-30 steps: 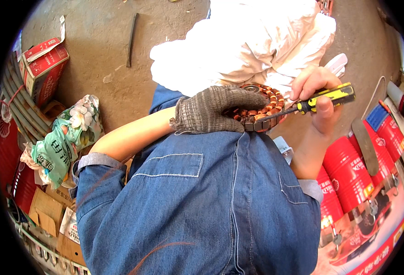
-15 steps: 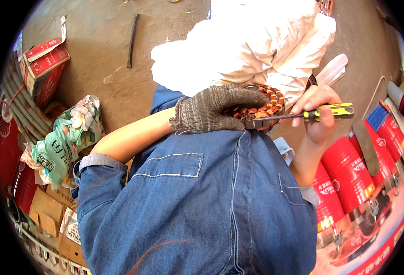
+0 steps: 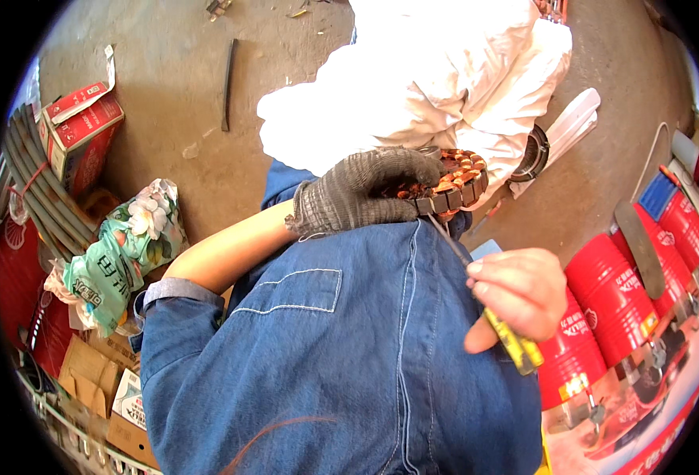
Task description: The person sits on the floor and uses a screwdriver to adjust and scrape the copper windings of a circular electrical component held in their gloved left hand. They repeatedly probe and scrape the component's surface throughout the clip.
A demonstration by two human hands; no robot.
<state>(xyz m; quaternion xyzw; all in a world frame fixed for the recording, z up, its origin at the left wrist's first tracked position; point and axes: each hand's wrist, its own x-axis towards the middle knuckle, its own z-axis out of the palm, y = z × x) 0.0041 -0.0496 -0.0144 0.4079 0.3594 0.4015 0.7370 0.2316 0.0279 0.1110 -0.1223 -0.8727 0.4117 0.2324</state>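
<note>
My left hand (image 3: 356, 195), in a dark grey knitted glove, grips a ring-shaped motor stator (image 3: 466, 184) with copper windings and dark metal teeth round its rim. The stator rests at my lap against a white cloth (image 3: 413, 95), its left side covered by the glove. In my bare right hand (image 3: 523, 291) is a screwdriver (image 3: 512, 343) with a yellow and black handle, pointing up and left. Its shaft reaches the lower edge of the stator; whether the tip touches is not clear.
A dark ring part (image 3: 533, 154) lies right of the cloth. On the left are a red box (image 3: 88, 131), coiled grey hose (image 3: 44, 186) and a green floral bag (image 3: 123, 257). Red drums (image 3: 615, 277) stand at right. A dark strip (image 3: 228, 83) lies on the floor.
My right hand has moved down toward me, swinging the screwdriver from nearly level to a steep slant. The stator is tilted, showing more of its toothed rim.
</note>
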